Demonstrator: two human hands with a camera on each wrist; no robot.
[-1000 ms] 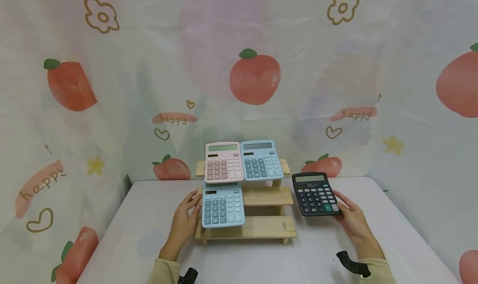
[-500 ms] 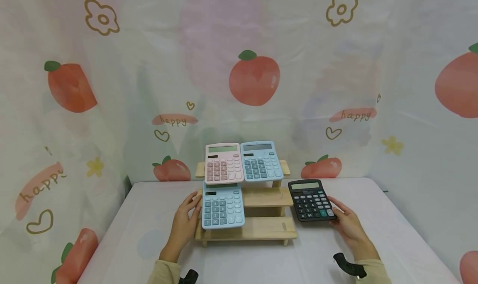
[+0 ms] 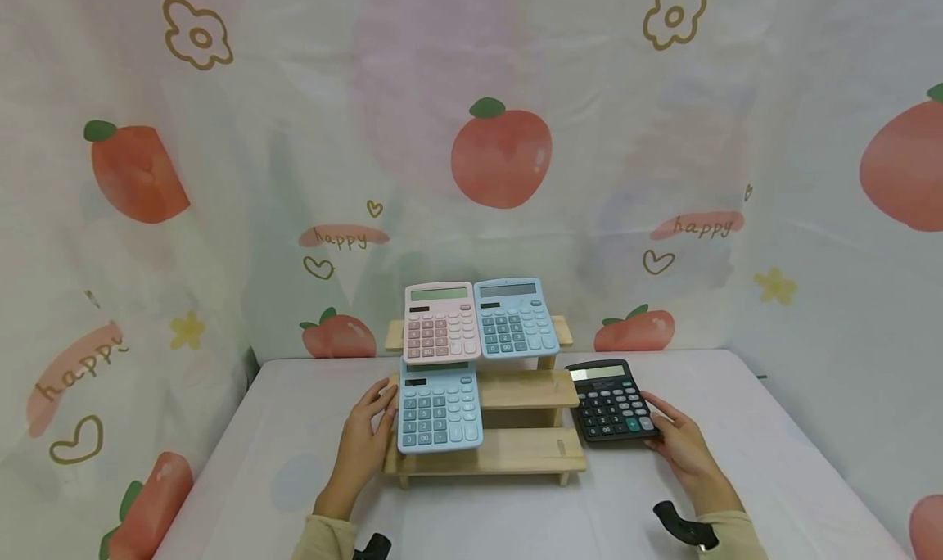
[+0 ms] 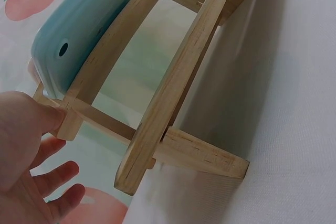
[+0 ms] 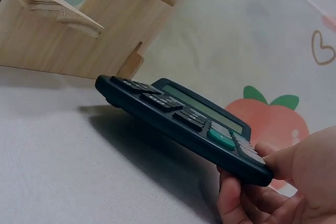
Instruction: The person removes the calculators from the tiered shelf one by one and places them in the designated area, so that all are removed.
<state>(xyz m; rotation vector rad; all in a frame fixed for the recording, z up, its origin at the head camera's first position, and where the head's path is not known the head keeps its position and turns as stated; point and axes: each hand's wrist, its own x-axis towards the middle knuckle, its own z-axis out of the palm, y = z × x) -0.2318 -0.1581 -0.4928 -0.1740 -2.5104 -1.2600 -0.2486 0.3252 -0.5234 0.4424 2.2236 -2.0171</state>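
My right hand [image 3: 688, 453] pinches a black calculator [image 3: 607, 400] at its right edge, thumb above and fingers underneath. In the right wrist view the black calculator [image 5: 184, 124] is tilted, its far-left corner low over the white cloth and its held end raised. In the head view it overlaps the right side of a three-step wooden stand [image 3: 501, 449]. My left hand [image 3: 361, 445] is at the stand's left side, beside a light-blue calculator [image 3: 439, 408]. In the left wrist view my left thumb touches a plank end [image 4: 71, 124], with the other fingers [image 4: 55, 177] spread loosely.
A pink calculator [image 3: 442, 322] and a second light-blue calculator [image 3: 516, 318] lean side by side on the top step. The stand is on a white-covered table [image 3: 471, 527]. A printed curtain [image 3: 604, 134] hangs close behind.
My right hand has moved left and down with the black calculator, bringing it up against the stand's right side in the head view. My left hand stays in place.
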